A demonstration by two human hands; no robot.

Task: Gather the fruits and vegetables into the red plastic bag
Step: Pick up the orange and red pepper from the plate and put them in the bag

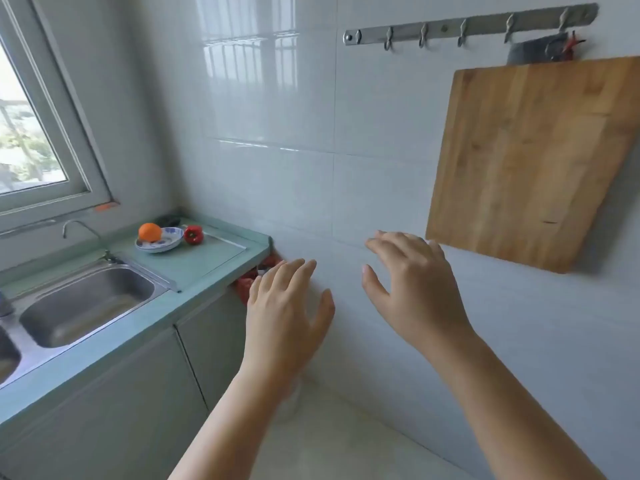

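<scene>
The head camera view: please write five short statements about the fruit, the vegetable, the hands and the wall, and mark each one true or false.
1. The round orange fruit lies in the blue-and-white ceramic bowl. True.
2. The red bell pepper lies in the steel sink. False: it stands on the green countertop, beside the bowl.
3. The left hand holds the orange fruit. False: it is open and empty.
4. The right hand is open and empty. True.
5. The wooden cutting board hangs on the tiled wall. True.

Glossy pale tiled wall [277, 133], daylit window [31, 133] (left), green counter [194, 265], steel sink [86, 303].
</scene>
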